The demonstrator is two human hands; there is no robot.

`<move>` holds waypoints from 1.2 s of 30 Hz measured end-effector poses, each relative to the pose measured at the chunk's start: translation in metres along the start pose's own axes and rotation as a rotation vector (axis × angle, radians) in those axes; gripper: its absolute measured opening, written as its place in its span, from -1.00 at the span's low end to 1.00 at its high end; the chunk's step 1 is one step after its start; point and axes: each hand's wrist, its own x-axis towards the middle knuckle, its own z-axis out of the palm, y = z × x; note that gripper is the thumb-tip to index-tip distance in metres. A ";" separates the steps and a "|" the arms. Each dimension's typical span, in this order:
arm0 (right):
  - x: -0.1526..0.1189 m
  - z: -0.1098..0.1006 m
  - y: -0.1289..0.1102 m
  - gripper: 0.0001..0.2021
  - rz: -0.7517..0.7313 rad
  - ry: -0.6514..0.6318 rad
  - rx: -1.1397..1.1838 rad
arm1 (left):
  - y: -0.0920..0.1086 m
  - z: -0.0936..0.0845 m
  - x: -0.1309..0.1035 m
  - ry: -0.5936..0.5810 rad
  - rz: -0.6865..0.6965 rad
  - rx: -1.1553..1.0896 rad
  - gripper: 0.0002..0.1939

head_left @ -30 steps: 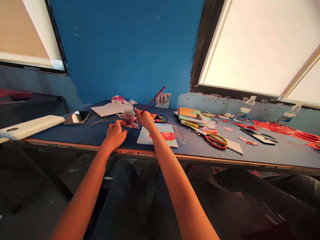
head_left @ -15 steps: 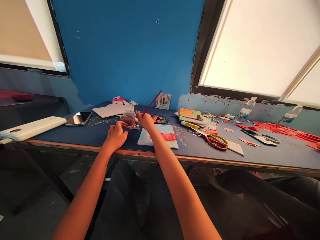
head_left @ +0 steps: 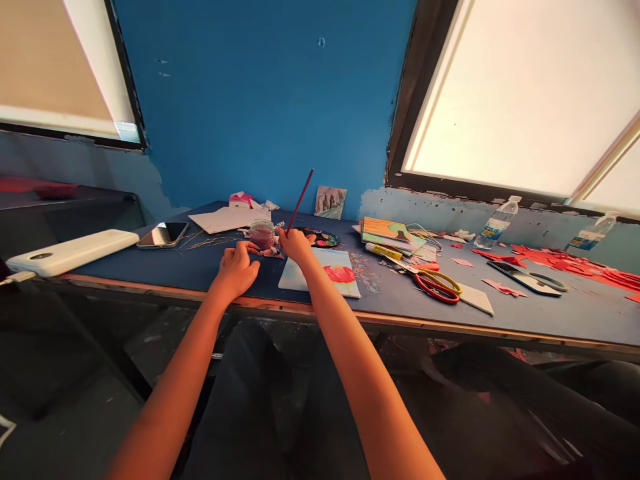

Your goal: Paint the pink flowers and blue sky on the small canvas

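In my right hand (head_left: 296, 245) is a paintbrush (head_left: 301, 198), its dark red handle slanting up and to the right. The bristle end is hidden behind my fingers, beside the glass jar (head_left: 262, 236) of murky pinkish water. My left hand (head_left: 237, 270) rests on the table just left of the jar, fingers loosely bent and thumb apart. Its fingertips come close to a stained crumpled tissue (head_left: 271, 253) at the jar's foot. Under my right forearm lies a small canvas (head_left: 295, 277) with a red shape on pale blue. A round paint palette (head_left: 327, 238) sits behind it.
Left on the table (head_left: 165, 273) are a white power bank (head_left: 75, 252), a phone (head_left: 163, 235) and a white sheet (head_left: 225, 220). To the right lie a glue stick (head_left: 383, 251), scissors (head_left: 437, 287), painted cards (head_left: 385, 233), another phone (head_left: 525, 278), red paper scraps (head_left: 565, 262) and water bottles (head_left: 496, 223).
The brush handle has swung to a steeper angle, its top end moving left and up. My left hand has stayed by the jar. The whole view has shifted slightly.
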 end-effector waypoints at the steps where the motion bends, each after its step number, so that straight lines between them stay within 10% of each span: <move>1: 0.000 0.001 0.000 -0.43 0.000 -0.031 -0.010 | 0.000 0.000 0.000 -0.001 0.003 0.003 -0.69; 36: -0.004 -0.004 -0.001 -0.49 0.014 0.050 -0.165 | 0.001 -0.002 -0.002 -0.124 0.026 0.014 -0.64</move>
